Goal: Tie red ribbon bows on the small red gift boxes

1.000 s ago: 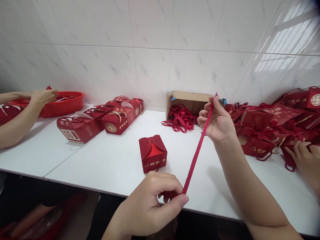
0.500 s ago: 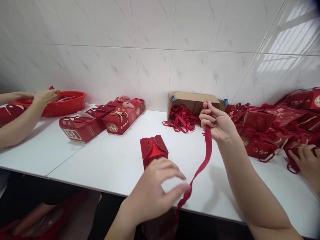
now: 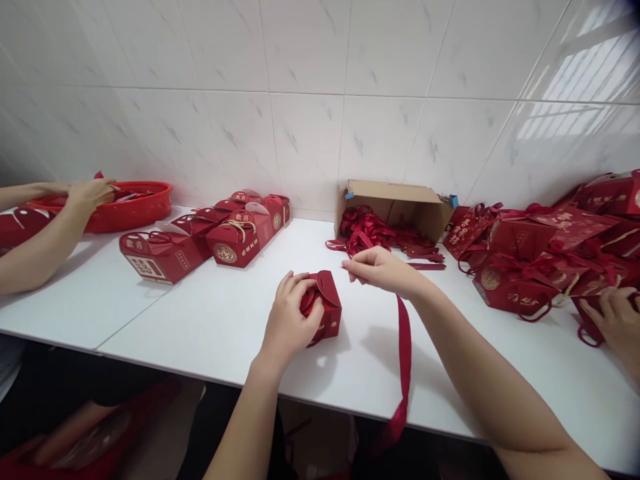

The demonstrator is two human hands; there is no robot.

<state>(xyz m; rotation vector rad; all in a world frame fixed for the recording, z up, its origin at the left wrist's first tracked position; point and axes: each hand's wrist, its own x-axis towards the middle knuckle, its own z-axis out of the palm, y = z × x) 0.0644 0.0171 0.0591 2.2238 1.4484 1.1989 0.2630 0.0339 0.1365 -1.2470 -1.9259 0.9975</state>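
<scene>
A small red gift box [image 3: 330, 308] with folded, slotted top flaps stands on the white table in front of me. My left hand [image 3: 291, 317] is closed around its left side, the fingers over the top and the thumb at the front. Just to the right and above the table, my right hand [image 3: 381, 270] pinches one end of a dark red ribbon [image 3: 405, 347]. The ribbon's length hangs from behind my right wrist down past the table's front edge. The box's left side is hidden by my left hand.
Behind the box lies a cardboard carton [image 3: 400, 190] on its side, red ribbons [image 3: 363, 227] spilling out. Finished-looking red boxes [image 3: 520, 283] are piled at right, near another person's hand. At left stand more boxes [image 3: 240, 243] and a red basin [image 3: 125, 217] with a person's hands over it.
My left hand has moved from the ribbon to the gift box and gripped it. My right hand has come down and left, bringing the ribbon end close to the box.
</scene>
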